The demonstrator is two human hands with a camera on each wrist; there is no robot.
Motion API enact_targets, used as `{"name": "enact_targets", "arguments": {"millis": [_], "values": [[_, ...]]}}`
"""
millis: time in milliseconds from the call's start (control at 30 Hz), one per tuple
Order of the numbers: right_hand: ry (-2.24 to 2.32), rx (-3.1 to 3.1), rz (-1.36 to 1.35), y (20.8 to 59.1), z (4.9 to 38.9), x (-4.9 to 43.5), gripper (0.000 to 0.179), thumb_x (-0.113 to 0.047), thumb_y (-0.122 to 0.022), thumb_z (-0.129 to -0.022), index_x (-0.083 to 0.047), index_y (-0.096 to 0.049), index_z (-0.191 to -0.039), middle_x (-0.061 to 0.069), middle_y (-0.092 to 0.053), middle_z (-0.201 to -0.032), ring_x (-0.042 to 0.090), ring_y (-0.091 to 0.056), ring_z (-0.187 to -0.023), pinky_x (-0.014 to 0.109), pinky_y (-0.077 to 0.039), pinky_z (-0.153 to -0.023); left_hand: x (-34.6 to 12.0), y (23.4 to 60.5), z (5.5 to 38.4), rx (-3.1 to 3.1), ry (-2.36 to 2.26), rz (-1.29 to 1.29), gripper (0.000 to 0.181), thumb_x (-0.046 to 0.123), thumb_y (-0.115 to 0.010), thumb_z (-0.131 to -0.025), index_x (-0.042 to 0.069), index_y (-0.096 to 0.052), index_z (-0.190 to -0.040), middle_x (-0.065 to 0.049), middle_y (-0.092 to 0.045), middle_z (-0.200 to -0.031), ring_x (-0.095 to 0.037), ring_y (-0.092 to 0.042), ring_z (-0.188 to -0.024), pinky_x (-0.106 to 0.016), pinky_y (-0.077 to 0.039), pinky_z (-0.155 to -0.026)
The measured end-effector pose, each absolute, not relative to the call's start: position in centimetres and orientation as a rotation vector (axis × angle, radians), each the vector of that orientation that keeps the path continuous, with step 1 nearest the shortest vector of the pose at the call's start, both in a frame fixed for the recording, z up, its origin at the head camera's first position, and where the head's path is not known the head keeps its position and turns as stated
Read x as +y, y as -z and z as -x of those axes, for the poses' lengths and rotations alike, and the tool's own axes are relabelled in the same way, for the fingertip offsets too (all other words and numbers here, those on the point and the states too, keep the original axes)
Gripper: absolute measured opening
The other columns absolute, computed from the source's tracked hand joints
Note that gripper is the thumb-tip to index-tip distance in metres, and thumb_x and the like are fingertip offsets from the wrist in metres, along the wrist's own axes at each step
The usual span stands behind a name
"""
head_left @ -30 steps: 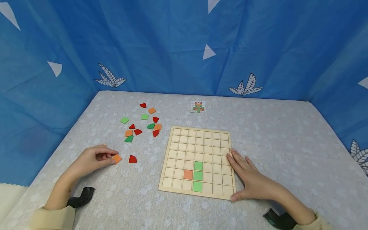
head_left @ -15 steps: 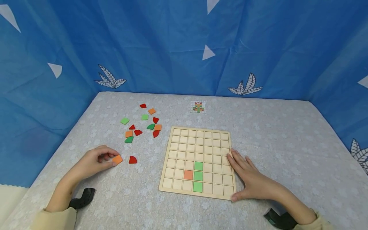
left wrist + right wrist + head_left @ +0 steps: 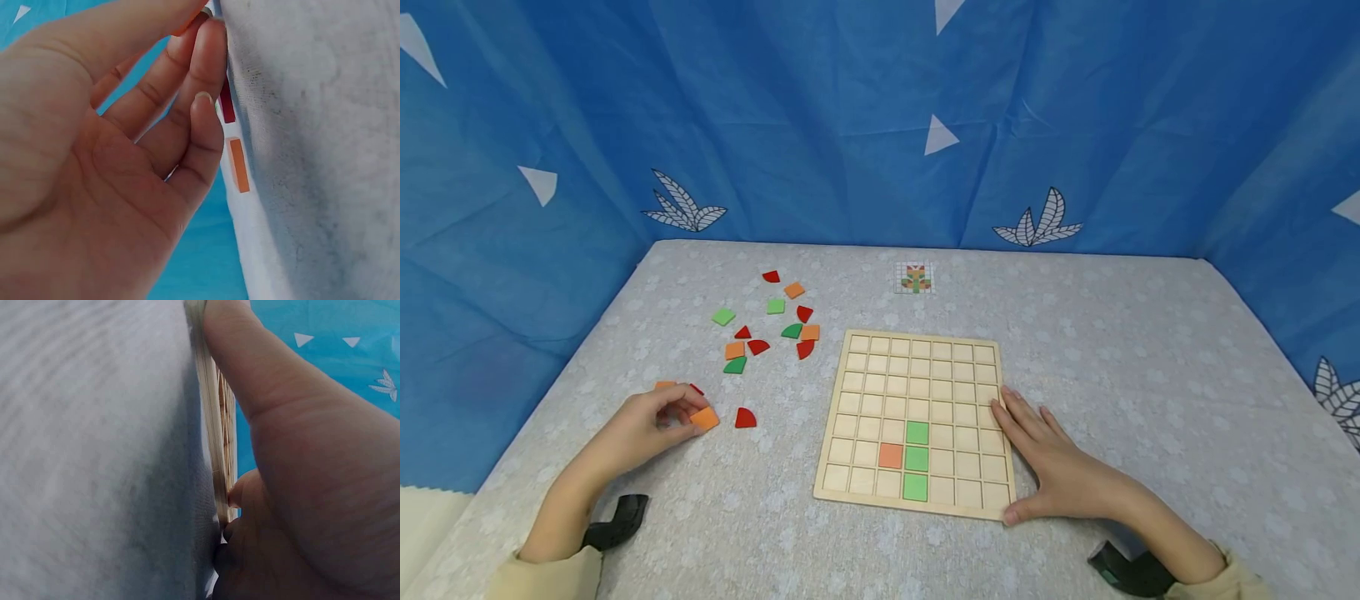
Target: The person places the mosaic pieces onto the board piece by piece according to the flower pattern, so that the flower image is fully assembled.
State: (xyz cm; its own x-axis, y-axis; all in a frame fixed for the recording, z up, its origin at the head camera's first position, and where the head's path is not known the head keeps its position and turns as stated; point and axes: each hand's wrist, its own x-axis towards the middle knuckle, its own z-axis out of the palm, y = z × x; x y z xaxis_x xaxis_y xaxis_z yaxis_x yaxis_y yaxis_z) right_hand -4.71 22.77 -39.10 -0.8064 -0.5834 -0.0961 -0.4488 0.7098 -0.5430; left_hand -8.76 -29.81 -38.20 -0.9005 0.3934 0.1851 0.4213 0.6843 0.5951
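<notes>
Right hand: I saw the right hand (image 3: 1060, 467) lying flat, fingers straight and together, pressed along the right edge of the wooden grid board (image 3: 917, 371), gripping nothing.
Board: three green squares (image 3: 916, 458) stood stacked in one column near the front edge, an orange square (image 3: 891, 455) just left of the middle one.
Left hand: the left hand (image 3: 640, 429) curled its fingertips (image 3: 209, 37) around an orange square tile (image 3: 704, 418), which sat at the table surface (image 3: 1150, 375).
Beside it: a red quarter-circle (image 3: 745, 417) lay just right of the tile; another orange piece (image 3: 237, 164) and a red one (image 3: 227, 106) sat behind the fingers.
Risk: I judged the thin tile could slip from so shallow a pinch, or the knuckles could nudge neighbouring pieces.
Farther: loose pieces (image 3: 767, 329) lay scattered; a pattern card (image 3: 914, 278) sat beyond the board.
</notes>
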Motion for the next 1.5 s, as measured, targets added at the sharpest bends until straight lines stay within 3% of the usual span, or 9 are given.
{"name": "enact_targets", "arguments": {"millis": [233, 667, 900, 1100, 1333, 1500], "values": [[0.749, 2.663, 0.835, 39.1, 4.8, 22.8, 0.127, -0.067, -0.071, -0.062, -0.004, -0.005, -0.150, 0.019, 0.006, -0.153, 0.031, 0.006, -0.139, 0.047, 0.008, -0.106, -29.8, 37.9, 8.7, -2.801, 1.172, 0.621, 0.017, -0.002, -0.072, -0.079, 0.007, -0.072, -0.094, 0.003, -0.065, -0.088, -0.007, -0.059, -0.078, -0.017, -0.048, -0.068], [0.743, 2.664, 0.840, 39.1, 4.8, 22.9, 0.127, -0.067, -0.071, -0.062, -0.004, -0.005, -0.150, 0.019, 0.006, -0.153, 0.032, 0.006, -0.139, 0.047, 0.009, -0.106, -24.2, 34.3, 8.4, -2.760, 1.500, 0.574, 0.016, 0.010, -0.068, -0.087, 0.007, -0.070, -0.103, 0.000, -0.067, -0.097, -0.014, -0.062, -0.088, -0.026, -0.050, -0.075], [0.737, 2.657, 0.835, 39.1, 4.9, 22.8, 0.127, -0.067, -0.071, -0.062, -0.004, -0.005, -0.150, 0.018, 0.007, -0.153, 0.031, 0.006, -0.139, 0.048, 0.008, -0.106, -19.9, 33.1, 9.0, -2.713, 1.707, 0.765, 0.016, 0.008, -0.067, -0.087, 0.006, -0.070, -0.103, -0.003, -0.066, -0.097, -0.018, -0.063, -0.085, -0.033, -0.052, -0.070], [0.741, 2.654, 0.834, 39.1, 4.9, 22.9, 0.126, -0.067, -0.071, -0.062, -0.005, -0.005, -0.150, 0.018, 0.007, -0.153, 0.032, 0.006, -0.139, 0.048, 0.009, -0.106, -16.0, 33.1, 9.9, -2.684, 1.814, 0.951, 0.018, 0.008, -0.067, -0.087, 0.007, -0.070, -0.105, -0.001, -0.066, -0.097, -0.018, -0.063, -0.086, -0.036, -0.051, -0.075], [0.741, 2.649, 0.811, 39.0, 4.8, 22.9, 0.127, -0.067, -0.071, -0.062, -0.005, -0.004, -0.150, 0.017, 0.007, -0.153, 0.030, 0.006, -0.139, 0.047, 0.009, -0.106, -10.4, 34.1, 10.4, -2.615, 1.902, 1.175, 0.021, 0.003, -0.067, -0.086, 0.002, -0.069, -0.107, -0.003, -0.066, -0.098, -0.015, -0.063, -0.085, -0.032, -0.051, -0.077], [0.736, 2.648, 0.802, 39.1, 4.8, 22.8, 0.126, -0.068, -0.071, -0.062, -0.006, -0.005, -0.150, 0.017, 0.007, -0.153, 0.030, 0.006, -0.139, 0.049, 0.008, -0.106, -7.0, 35.1, 9.8, -2.673, 1.852, 1.230, 0.017, 0.002, -0.068, -0.085, 0.006, -0.072, -0.101, 0.003, -0.066, -0.092, -0.007, -0.063, -0.083, -0.027, -0.051, -0.075]]}}
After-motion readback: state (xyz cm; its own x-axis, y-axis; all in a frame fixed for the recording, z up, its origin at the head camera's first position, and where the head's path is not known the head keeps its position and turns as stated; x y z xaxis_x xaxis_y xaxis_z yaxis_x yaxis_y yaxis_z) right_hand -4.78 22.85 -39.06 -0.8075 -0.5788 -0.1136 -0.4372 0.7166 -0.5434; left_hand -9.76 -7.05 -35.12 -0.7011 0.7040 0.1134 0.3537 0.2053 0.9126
